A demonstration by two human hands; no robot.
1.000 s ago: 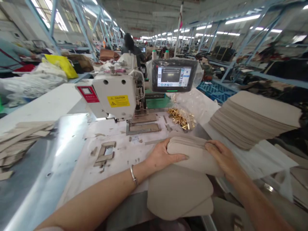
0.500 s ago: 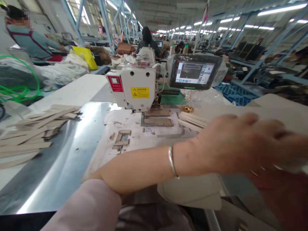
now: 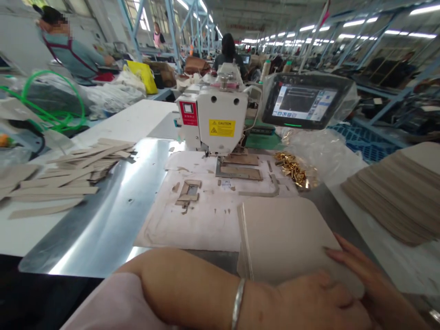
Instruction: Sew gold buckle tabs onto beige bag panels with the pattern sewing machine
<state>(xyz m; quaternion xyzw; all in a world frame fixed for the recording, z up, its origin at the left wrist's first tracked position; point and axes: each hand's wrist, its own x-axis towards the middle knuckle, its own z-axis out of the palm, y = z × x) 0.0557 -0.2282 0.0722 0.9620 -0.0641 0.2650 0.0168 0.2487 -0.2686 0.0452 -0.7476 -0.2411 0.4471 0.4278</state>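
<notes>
A stack of flat beige panels (image 3: 282,229) with rounded corners lies at the right of the white work plate (image 3: 206,224), in front of the sewing machine. My left hand (image 3: 319,300), a silver bracelet at its wrist, reaches across to the near edge of the stack, with its fingers curled there. At the right edge my right hand (image 3: 367,270) grips the stack, one fingertip resting on top of it. The undersides of both hands are hidden. Beyond the panels stands the sewing machine head (image 3: 222,121), over a metal clamp frame (image 3: 239,173).
Gold metal pieces (image 3: 294,169) are heaped beside the plate. A tall pile of beige panels (image 3: 398,192) stands at the right. Beige strips (image 3: 75,174) lie at the left. A control screen (image 3: 302,101) rises behind the machine. Co-workers sit farther back.
My left hand has drawn back from the far right to the near edge of the stack. The panels now lie flat before me, and my right hand has come into clear view. The view has shifted.
</notes>
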